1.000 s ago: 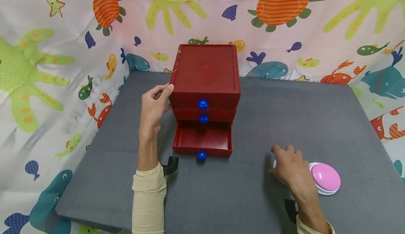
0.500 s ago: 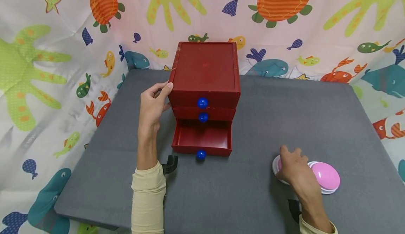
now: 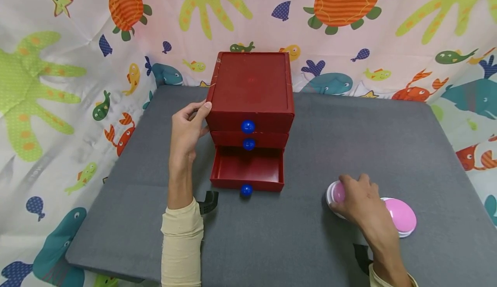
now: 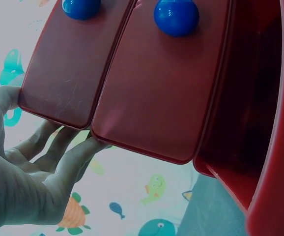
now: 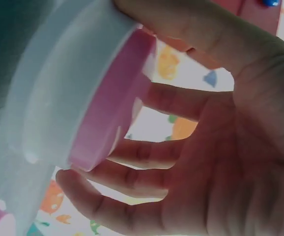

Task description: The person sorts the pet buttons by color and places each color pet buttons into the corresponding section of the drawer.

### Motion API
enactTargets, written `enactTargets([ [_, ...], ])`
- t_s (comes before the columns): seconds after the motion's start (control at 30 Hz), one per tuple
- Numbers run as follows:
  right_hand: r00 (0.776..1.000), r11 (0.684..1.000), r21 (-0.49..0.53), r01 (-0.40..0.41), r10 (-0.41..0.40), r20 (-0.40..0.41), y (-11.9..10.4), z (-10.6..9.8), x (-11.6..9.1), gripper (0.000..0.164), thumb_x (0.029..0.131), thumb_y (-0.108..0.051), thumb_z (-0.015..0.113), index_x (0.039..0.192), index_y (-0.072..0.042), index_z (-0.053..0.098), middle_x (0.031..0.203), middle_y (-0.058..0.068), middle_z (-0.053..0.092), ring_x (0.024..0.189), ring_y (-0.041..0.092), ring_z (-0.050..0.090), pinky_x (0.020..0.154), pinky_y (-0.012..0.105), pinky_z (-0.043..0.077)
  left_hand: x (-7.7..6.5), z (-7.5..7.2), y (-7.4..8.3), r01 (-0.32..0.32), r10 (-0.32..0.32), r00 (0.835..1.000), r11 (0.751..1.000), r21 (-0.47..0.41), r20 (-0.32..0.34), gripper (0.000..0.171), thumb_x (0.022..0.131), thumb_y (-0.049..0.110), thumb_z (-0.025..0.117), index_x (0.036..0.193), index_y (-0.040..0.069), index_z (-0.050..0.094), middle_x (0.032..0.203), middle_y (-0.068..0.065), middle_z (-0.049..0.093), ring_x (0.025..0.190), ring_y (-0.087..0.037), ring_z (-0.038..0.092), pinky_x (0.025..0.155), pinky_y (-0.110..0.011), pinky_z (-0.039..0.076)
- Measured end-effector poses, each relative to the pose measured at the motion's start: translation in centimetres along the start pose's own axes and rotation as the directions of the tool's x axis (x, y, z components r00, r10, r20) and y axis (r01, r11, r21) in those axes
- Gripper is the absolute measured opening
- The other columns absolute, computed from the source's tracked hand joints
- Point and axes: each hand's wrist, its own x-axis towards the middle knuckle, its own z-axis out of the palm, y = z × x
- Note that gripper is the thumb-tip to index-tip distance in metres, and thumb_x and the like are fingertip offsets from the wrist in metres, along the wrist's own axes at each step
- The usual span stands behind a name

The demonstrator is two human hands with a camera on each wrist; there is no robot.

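A red three-drawer cabinet (image 3: pixel 252 82) with blue round knobs stands at mid-table. Its bottom drawer (image 3: pixel 229 183) is pulled out and looks bare inside. My left hand (image 3: pixel 184 131) holds the cabinet's front left corner, thumb at the top edge, fingers against the side; the left wrist view shows the fingertips touching the drawer-front edges. My right hand (image 3: pixel 363 203) grips a round white button-like disc with a pink top (image 5: pixel 117 98), thumb and fingers around its rim. The hand covers part of it in the head view. A similar pink-and-white disc (image 3: pixel 402 216) lies just right of the hand.
The grey table (image 3: pixel 361 144) ends at a sea-animal printed cloth (image 3: pixel 240 11) behind and at both sides. A black strap piece (image 3: pixel 209 203) juts from the left wrist, another (image 3: pixel 362 257) from the right.
The right hand has closed around the left-hand disc, which has shifted slightly left and tilted. The left hand stays on the cabinet, and the drawer has not moved.
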Motion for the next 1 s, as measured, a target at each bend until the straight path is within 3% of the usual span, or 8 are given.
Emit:
enactTargets([
  [0.37,0.991,0.991,0.06,0.116,-0.112,-0.077,-5.4,-1.2,-0.5,0.078,0.075,-0.025,0.09,0.142,-0.002,0.058,0.122,0.032,0.051,0.111,0.049,0.048,0.071,0.053,0.062,0.2,-0.1,-0.2,0.01,-0.01,1.0,1.0,0.008,0.004,0.044,0.1,0.041,0.07,0.134,0.014,0.072,0.132,-0.009,0.069,0.118,-0.021,0.065,0.101,-0.052,0.059],
  [0.53,0.972,0.973,0.084,0.213,-0.203,-0.117,-8.5,-1.1,-0.6,0.082,0.072,-0.025,0.091,0.144,-0.007,0.057,0.128,0.026,0.055,0.118,0.044,0.051,0.076,0.051,0.065,0.2,-0.2,-0.2,0.008,-0.008,1.0,1.0,0.006,0.006,0.044,0.1,0.041,0.07,0.134,0.014,0.071,0.133,-0.01,0.068,0.119,-0.022,0.065,0.101,-0.052,0.059],
  [0.67,0.927,0.938,0.061,0.341,-0.325,-0.19,-11.3,-0.2,-0.6,0.079,0.07,-0.024,0.092,0.14,-0.008,0.06,0.125,0.021,0.06,0.115,0.037,0.055,0.078,0.046,0.065,0.2,-0.1,0.0,0.001,-0.001,1.0,1.0,0.001,0.007,0.044,0.1,0.041,0.07,0.134,0.013,0.071,0.133,-0.01,0.068,0.118,-0.022,0.065,0.099,-0.052,0.06],
  [0.83,0.864,0.894,-0.041,0.446,-0.442,-0.24,-14.8,1.6,-0.4,0.076,0.071,-0.028,0.094,0.137,-0.009,0.063,0.124,0.018,0.062,0.111,0.034,0.058,0.084,0.043,0.062,0.2,-0.1,0.0,0.003,-0.003,1.0,1.0,-0.001,0.009,0.044,0.1,0.04,0.069,0.134,0.013,0.071,0.133,-0.011,0.068,0.117,-0.022,0.066,0.1,-0.051,0.06],
  [1.0,0.779,0.831,-0.166,0.53,-0.555,-0.291,-17.3,3.7,0.2,0.076,0.076,-0.033,0.093,0.141,-0.008,0.063,0.132,0.021,0.063,0.116,0.035,0.06,0.093,0.044,0.062,0.1,0.0,-0.1,-0.008,0.008,1.0,1.0,0.016,-0.009,0.043,0.1,0.04,0.069,0.133,0.013,0.072,0.133,-0.011,0.069,0.116,-0.022,0.067,0.098,-0.051,0.061],
])
